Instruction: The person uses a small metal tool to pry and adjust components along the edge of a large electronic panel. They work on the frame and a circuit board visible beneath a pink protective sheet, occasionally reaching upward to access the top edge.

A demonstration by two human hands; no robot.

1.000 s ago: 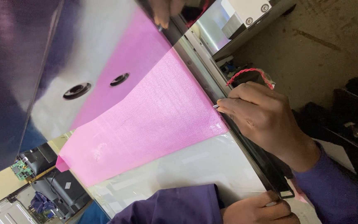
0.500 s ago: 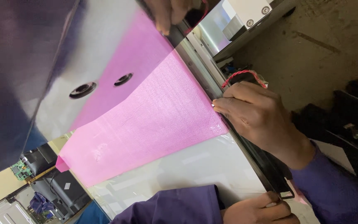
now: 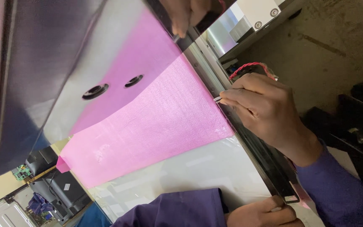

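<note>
The pink sheet (image 3: 148, 126) lies flat on the large glossy panel (image 3: 198, 168), covering the panel's middle and running up to the dark frame edge (image 3: 257, 155) on the panel's far side. Two round holes (image 3: 95, 91) show in the grey reflective part of the panel just beside the sheet's upper portion.

The right hand (image 3: 265, 109) rests on the dark frame edge, at the sheet's border. Its grip is together: thumb and forefinger pinch a small pale tip (image 3: 217, 99) that touches the sheet's edge. What that tip belongs to cannot be told.

The left hand (image 3: 261, 212) sits at the lower end of the frame edge, below the sheet, fingers closed on the frame's corner. A purple sleeve (image 3: 181, 210) lies over the bare white part of the panel below the sheet.

Another hand (image 3: 188, 14) holds the frame edge above the sheet, at the picture's top.

Beyond the frame edge, a red twisted wire (image 3: 248, 67) shows just behind the right hand, with a white metal housing (image 3: 248, 21) above it. A grey concrete floor (image 3: 341, 46) lies farther out. On the opposite side of the sheet, a green circuit board (image 3: 21, 172) and a dark flat device (image 3: 64, 193) lie near the panel's corner.
</note>
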